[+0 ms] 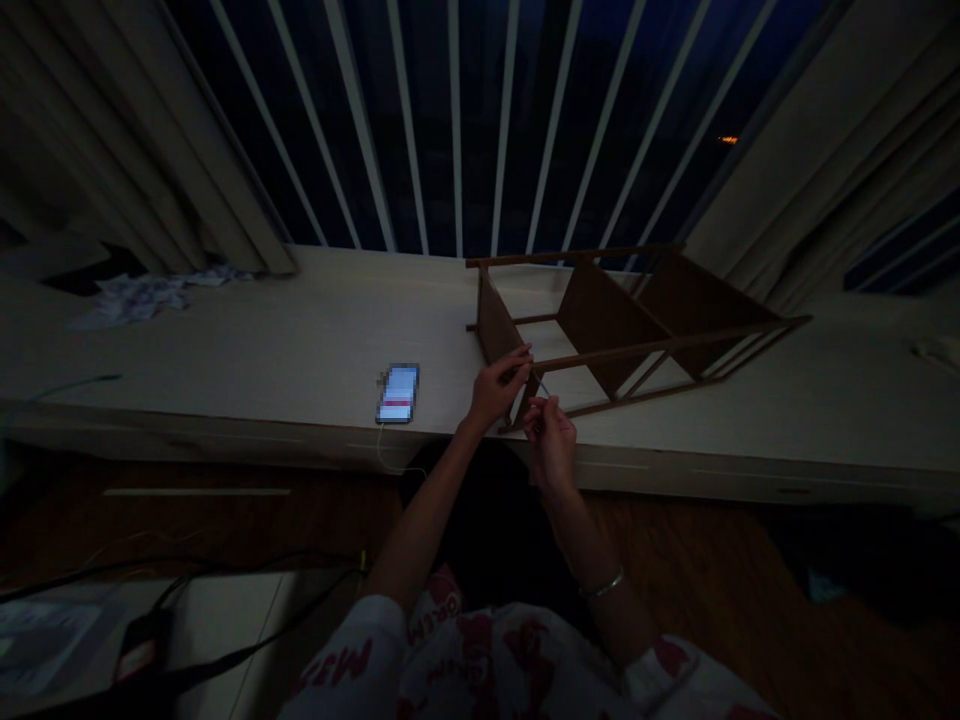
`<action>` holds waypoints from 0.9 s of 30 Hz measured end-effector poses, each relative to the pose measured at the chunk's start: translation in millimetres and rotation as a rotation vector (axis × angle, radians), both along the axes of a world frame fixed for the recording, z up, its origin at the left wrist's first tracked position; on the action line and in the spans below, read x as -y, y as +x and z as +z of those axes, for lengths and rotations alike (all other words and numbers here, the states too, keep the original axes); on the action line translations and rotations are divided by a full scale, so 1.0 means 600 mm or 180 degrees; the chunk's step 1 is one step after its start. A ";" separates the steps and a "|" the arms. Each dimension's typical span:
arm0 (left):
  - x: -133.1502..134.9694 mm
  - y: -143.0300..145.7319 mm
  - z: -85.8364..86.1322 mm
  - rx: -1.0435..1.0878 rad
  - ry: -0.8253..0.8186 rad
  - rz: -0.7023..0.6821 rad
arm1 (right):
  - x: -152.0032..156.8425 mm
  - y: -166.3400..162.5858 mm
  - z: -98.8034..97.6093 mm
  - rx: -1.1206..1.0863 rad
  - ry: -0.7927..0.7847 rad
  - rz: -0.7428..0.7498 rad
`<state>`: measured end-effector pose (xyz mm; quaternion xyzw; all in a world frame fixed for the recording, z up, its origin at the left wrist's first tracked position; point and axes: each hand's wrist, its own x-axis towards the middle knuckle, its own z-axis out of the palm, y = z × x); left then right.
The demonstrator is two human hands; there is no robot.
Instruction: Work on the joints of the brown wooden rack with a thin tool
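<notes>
A brown wooden shelf rack lies on its side on the pale window ledge, its boards standing upright between the rails. At its near left end, my left hand is closed, with fingertips on the rail by the end board. Just right of and below it, my right hand pinches a thin metal rod, perhaps a hex key. The rod's upper end meets the rail beside my left fingertips. Dim light hides the exact point of contact and any small screw there.
A lit phone with a cable lies on the ledge to the left. Crumpled papers are farther left. Window bars and curtains stand behind. A low table with dark cables is at lower left.
</notes>
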<state>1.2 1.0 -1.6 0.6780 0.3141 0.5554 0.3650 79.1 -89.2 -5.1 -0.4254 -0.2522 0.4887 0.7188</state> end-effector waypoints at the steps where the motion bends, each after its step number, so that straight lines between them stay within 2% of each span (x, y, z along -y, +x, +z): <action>1: 0.000 0.000 -0.001 0.0000 0.0000 -0.0006 | 0.001 0.000 0.004 -0.0012 0.0028 -0.0006; 12: 0.001 0.002 0.001 0.0007 0.0015 0.0050 | -0.001 0.004 0.005 0.0422 0.0082 -0.0217; 18: 0.000 0.004 -0.002 0.0031 -0.0018 0.0063 | 0.001 0.009 0.011 0.1356 0.0124 -0.0345; 24: 0.005 0.001 0.006 -0.0019 -0.0023 0.0054 | 0.005 0.020 0.015 0.2593 0.0042 -0.0609; 27: 0.007 0.000 0.009 -0.0022 -0.0003 0.0064 | 0.007 0.025 0.015 0.2925 0.0051 -0.0600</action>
